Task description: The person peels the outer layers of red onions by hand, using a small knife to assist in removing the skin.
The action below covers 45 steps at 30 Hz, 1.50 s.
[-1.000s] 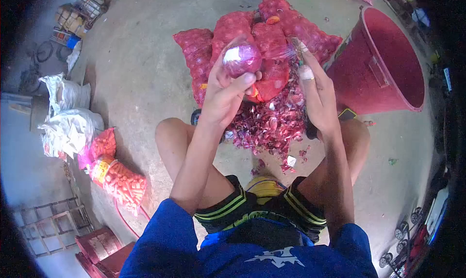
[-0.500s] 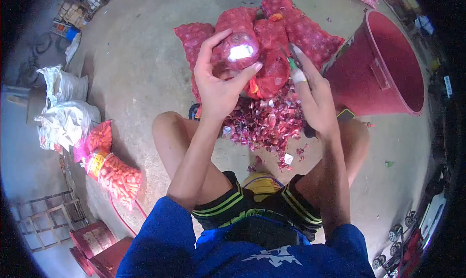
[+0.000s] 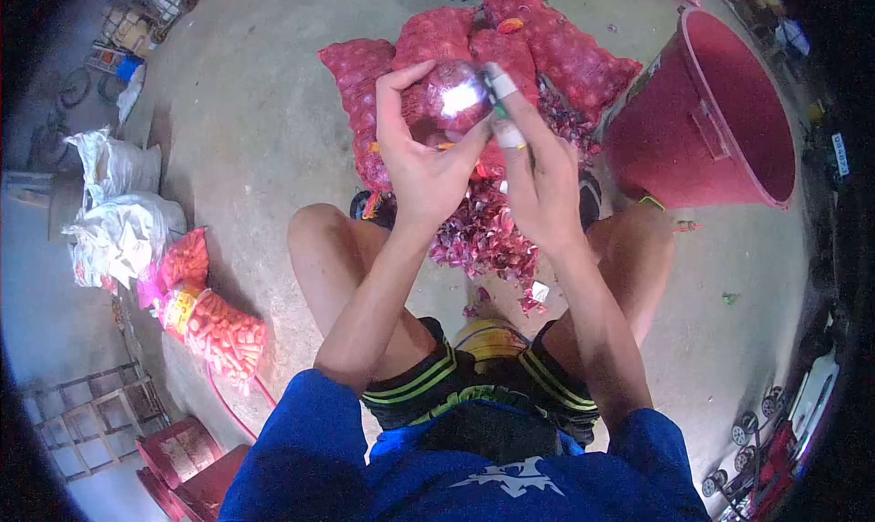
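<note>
My left hand (image 3: pixel 415 171) has its thumb and fingers curved around a shiny red onion (image 3: pixel 442 103), held up in front of me. A bright glare covers part of the onion. My right hand (image 3: pixel 542 180) is closed on a small knife with a green handle (image 3: pixel 499 110), right against the onion's right side. The blade is mostly hidden and blurred. White wrapping covers some of my right fingers. Below my hands lies a pile of red onion skins (image 3: pixel 492 235) on the floor, between my feet.
Red mesh sacks of onions (image 3: pixel 570 53) lie ahead. A large red bucket (image 3: pixel 670 126) leans at the right. To the left are white sacks (image 3: pixel 128 230) and a bag of carrots (image 3: pixel 228 331). A red stool-like object (image 3: pixel 178 449) stands at lower left.
My right hand has moved left and brought the knife from beside the onion up against it. My left hand still holds the onion at nearly the same spot.
</note>
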Available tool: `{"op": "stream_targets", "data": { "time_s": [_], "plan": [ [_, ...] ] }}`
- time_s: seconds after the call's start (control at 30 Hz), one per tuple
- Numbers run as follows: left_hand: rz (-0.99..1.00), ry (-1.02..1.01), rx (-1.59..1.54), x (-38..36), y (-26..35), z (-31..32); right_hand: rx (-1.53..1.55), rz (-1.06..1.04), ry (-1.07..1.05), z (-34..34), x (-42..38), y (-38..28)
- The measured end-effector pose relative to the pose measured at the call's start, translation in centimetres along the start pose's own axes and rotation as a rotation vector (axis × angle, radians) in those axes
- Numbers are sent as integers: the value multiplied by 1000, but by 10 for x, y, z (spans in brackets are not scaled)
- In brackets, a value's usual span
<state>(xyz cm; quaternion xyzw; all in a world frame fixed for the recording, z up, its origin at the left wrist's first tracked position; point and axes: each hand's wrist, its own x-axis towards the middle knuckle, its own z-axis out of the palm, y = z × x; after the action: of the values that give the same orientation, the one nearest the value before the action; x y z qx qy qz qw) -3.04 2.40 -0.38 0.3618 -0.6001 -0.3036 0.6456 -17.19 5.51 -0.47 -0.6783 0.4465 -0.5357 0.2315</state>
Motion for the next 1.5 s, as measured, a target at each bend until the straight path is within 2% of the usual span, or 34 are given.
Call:
{"op": "stream_targets", "data": {
  "time_s": [0.03,0.07,0.13,0.23,0.3,0.37,0.53,0.6,0.73,0.77,0.8,0.9,0.93,1.0,1.03,1.1,1.13,1.27,1.33,1.4,1.5],
  "plan": [
    [-72,13,-83,0,3,2,-5,-43,87,3,1,3],
    [-143,27,-167,0,4,3,-6,-46,86,1,2,5],
    [-171,11,-241,1,5,0,127,310,127,-8,8,0],
    [-246,-39,-430,5,7,-9,48,194,213,-14,12,15],
    [-295,-70,-545,6,12,-15,76,219,223,-20,12,18],
    [-405,-96,-680,4,18,-21,16,290,107,-26,10,21],
    [-363,-162,-704,4,9,-33,-59,414,-102,-37,3,23],
    [-354,-168,-691,3,9,-37,4,325,-115,-38,3,15],
    [-442,-103,-720,1,13,-35,34,297,-208,-38,2,-6],
    [-454,-77,-736,2,14,-34,19,220,-234,-37,0,-8],
    [-452,-78,-735,2,12,-36,4,144,-260,-36,-1,-9],
    [-431,-149,-639,3,6,-38,83,111,-313,-38,-1,-9],
    [-401,-139,-601,3,8,-37,82,111,-309,-42,0,-13],
    [-369,-138,-564,3,9,-35,53,252,-432,-54,4,-24],
    [-377,-140,-554,3,9,-36,50,249,-423,-53,1,-19],
    [-377,-147,-546,4,10,-36,95,71,-320,-48,-3,-7],
    [-401,-155,-558,3,11,-36,81,116,-361,-54,-2,-11],
    [-379,-144,-522,6,9,-39,-28,71,-354,-61,-1,-4],
    [-381,-103,-518,6,9,-40,-211,346,-469,-73,3,-4],
    [-435,-16,-614,13,5,-47,-167,325,-415,-77,-5,12],
    [-462,-8,-664,11,0,-42,-120,260,-322,-74,-13,19]
  ]
}}
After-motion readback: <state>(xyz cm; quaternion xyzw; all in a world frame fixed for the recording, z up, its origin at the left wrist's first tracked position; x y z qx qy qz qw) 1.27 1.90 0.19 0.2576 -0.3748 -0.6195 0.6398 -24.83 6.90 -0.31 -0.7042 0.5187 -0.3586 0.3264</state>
